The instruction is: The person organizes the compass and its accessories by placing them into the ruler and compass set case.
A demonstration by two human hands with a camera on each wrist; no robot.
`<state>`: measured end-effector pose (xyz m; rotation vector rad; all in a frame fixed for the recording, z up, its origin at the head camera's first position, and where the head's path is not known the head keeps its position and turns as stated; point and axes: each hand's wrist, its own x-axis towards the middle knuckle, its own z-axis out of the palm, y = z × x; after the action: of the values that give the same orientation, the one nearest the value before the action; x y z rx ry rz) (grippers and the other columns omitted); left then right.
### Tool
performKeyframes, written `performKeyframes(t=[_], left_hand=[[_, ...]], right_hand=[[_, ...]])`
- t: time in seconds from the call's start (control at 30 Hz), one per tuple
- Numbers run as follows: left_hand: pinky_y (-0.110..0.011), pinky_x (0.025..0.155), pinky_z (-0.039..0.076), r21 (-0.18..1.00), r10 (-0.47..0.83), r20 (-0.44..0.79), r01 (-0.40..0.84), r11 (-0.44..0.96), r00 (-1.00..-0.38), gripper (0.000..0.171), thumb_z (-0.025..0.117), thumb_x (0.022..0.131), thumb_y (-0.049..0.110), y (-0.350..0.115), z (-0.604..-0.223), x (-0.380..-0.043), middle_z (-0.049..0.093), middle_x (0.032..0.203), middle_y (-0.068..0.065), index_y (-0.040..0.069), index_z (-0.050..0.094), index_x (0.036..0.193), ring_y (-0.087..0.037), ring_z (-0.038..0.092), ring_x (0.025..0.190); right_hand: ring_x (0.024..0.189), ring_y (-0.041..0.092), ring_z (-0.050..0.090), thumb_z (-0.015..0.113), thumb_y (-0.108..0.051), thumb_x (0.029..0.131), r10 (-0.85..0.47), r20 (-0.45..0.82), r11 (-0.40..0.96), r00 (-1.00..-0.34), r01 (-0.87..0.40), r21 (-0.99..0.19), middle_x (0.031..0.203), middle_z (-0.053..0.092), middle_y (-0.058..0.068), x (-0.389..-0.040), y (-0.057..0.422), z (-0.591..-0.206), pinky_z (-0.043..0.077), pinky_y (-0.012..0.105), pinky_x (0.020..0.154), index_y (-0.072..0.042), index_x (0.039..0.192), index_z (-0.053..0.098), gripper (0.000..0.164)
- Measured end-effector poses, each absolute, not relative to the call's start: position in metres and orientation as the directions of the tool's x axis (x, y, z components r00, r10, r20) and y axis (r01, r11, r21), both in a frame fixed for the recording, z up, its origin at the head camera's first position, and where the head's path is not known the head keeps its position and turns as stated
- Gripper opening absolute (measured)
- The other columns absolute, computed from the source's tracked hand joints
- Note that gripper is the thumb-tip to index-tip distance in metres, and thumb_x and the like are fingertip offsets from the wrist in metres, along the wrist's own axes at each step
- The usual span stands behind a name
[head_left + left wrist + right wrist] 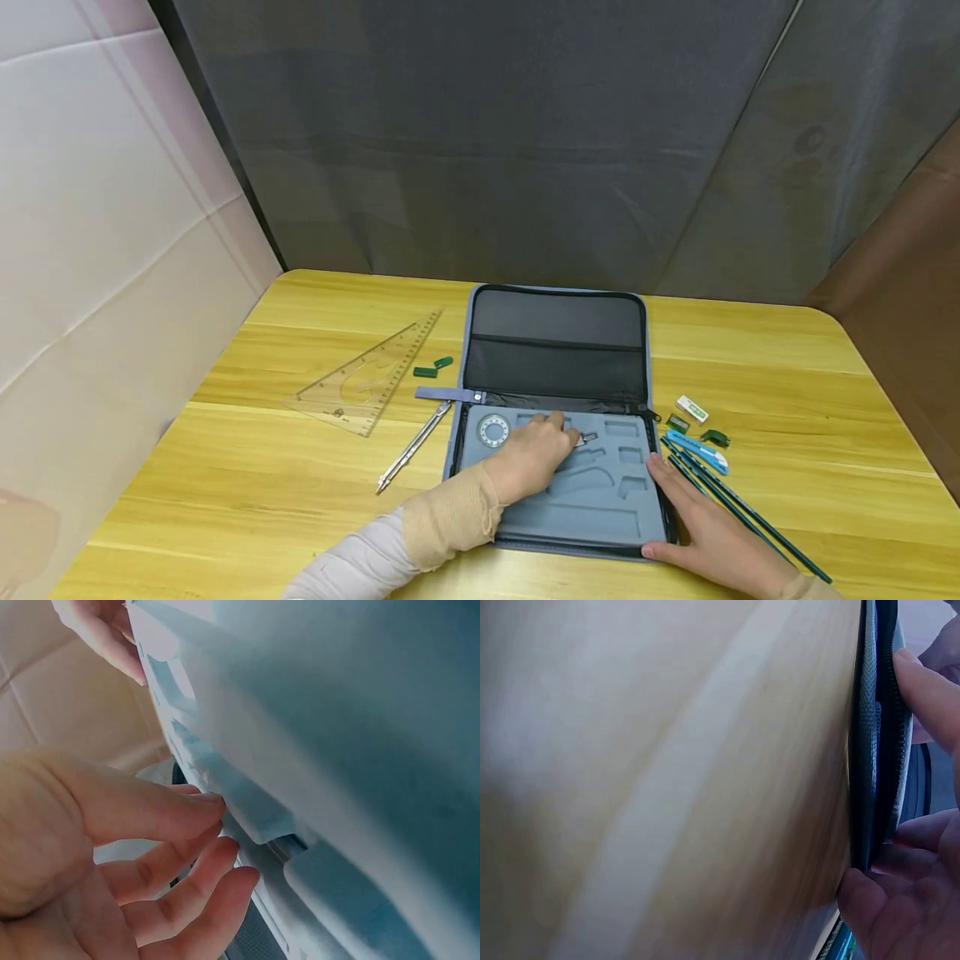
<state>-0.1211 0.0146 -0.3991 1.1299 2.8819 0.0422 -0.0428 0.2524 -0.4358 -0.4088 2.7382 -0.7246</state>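
Note:
A blue zip case (555, 550) lies unfolded on the table, its lower half filled by a grey-blue foam insert (570, 521) with shaped recesses. Over the insert's middle, my left hand (528, 458) pinches a small metal piece (590, 438) that sticks out past the fingertips. The left wrist view has thumb and index finger together near a foam recess; the piece itself is mostly hidden there. With thumb and fingers, my right hand (708, 529) grips the case's lower right corner; the zip edge (889, 750) shows beside it. A round clear disc (493, 431) sits in the insert's upper left.
Left of the case lie a clear set square (360, 383), a metal compass (412, 448) and small green pieces (425, 372). To its right are an eraser (692, 408), a green sharpener (716, 438), a blue cutter (699, 452) and dark green pencils (750, 508).

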Motion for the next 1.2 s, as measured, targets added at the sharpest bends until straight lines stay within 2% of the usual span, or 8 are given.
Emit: performKeyframes(t=[0.37,0.87,1.0,1.2], left_hand=[[-0.028,0.057,0.051,0.050,0.658,-0.051,0.656,0.753,-0.751,0.040,0.071,0.071,0.001,0.011,-0.398,-0.124,0.057,0.096,-0.008,0.013,0.064,0.109,-0.023,0.059,0.084],[-0.029,0.056,0.050,0.128,0.621,-0.120,0.608,0.783,-0.775,0.041,0.067,0.075,0.001,-0.006,-0.392,-0.134,0.056,0.099,-0.009,0.013,0.062,0.114,-0.023,0.058,0.085],[-0.032,0.060,0.051,0.162,0.599,-0.120,0.579,0.799,-0.792,0.039,0.066,0.077,0.004,-0.013,-0.391,-0.138,0.056,0.102,-0.010,0.011,0.061,0.115,-0.027,0.056,0.090],[-0.034,0.066,0.050,0.184,0.603,-0.063,0.585,0.790,-0.795,0.035,0.063,0.079,0.005,-0.024,-0.391,-0.144,0.056,0.098,-0.012,0.008,0.061,0.113,-0.029,0.057,0.085]], right_hand=[[0.131,0.035,0.028,0.055,-0.067,0.072,-0.338,-0.203,0.837,-0.919,-0.195,-0.511,0.149,0.019,0.013,-0.043,0.252,-0.435,0.039,0.051,0.091,-0.017,0.146,0.017,0.097],[0.132,0.036,0.026,0.055,-0.067,0.072,-0.335,-0.233,0.834,-0.913,-0.172,-0.525,0.150,0.017,0.013,-0.043,0.252,-0.434,0.037,0.052,0.092,-0.018,0.147,0.016,0.098],[0.131,0.035,0.027,0.055,-0.067,0.072,-0.339,-0.221,0.836,-0.915,-0.184,-0.518,0.150,0.017,0.013,-0.043,0.253,-0.435,0.038,0.051,0.092,-0.019,0.147,0.015,0.098],[0.131,0.035,0.028,0.054,-0.067,0.072,-0.340,-0.212,0.836,-0.916,-0.191,-0.515,0.150,0.017,0.013,-0.043,0.253,-0.434,0.038,0.050,0.091,-0.019,0.147,0.015,0.097]])
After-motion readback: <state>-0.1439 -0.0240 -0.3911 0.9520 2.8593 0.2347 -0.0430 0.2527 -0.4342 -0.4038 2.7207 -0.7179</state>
